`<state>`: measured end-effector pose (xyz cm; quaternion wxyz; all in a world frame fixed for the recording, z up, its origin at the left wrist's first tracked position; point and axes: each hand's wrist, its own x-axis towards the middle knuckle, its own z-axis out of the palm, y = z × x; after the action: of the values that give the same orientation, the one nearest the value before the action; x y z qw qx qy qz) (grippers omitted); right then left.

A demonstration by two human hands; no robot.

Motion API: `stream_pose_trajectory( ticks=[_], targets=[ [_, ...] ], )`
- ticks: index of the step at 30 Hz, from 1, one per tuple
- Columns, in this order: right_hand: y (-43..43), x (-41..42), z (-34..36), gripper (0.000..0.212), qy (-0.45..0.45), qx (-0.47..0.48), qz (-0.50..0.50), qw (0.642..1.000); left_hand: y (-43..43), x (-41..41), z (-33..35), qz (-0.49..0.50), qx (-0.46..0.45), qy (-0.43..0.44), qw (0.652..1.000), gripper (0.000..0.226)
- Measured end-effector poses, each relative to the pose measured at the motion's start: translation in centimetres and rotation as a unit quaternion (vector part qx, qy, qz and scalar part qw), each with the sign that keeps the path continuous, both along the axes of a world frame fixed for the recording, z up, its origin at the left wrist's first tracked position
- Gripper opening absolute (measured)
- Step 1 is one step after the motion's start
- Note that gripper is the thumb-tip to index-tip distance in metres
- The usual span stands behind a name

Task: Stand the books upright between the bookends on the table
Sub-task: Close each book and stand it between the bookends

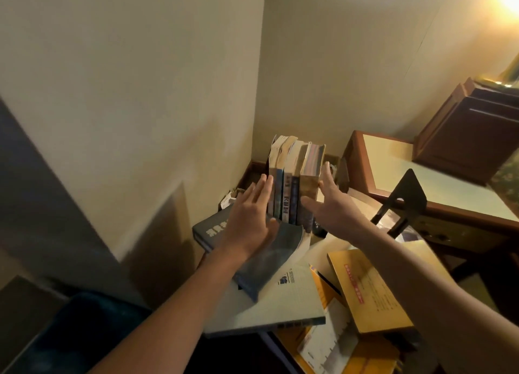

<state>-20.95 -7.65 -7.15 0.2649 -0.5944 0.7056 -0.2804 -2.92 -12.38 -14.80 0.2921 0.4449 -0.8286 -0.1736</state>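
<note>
**Squeezing the book row, both hands**

Loose books [280,298] lie flat in a near heap; left hand [250,219] and right hand [328,202], fingers straight, press either side of upright books [292,188] near the wall corner; black bookend [404,202] stands apart, right.

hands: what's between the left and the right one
A row of upright books, with the left hand flat at one end and the right hand at the other, as the head view shows.

Upright books [292,194] show blue, tan and grey spines. The flat book [213,227] is dark blue with pale lettering. Envelope [373,286] mustard yellow; bookend [404,202] black.
</note>
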Motion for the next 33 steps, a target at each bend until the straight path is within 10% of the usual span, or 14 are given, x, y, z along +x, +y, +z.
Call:
stream_pose_trajectory(
  ticks=[18, 33],
  targets=[
    [3.8, 2.9, -10.7, 0.062, 0.107, 0.074, -0.002, 0.992, 3.9, 8.2, -7.5, 0.197, 0.267, -0.117, 0.936, 0.098],
    [3.6, 3.4, -12.7, 0.066, -0.023, 0.035, -0.084, 0.996, 0.5, 7.5, -7.4, 0.205, 0.450, 0.463, 0.735, 0.071]
  ],
)
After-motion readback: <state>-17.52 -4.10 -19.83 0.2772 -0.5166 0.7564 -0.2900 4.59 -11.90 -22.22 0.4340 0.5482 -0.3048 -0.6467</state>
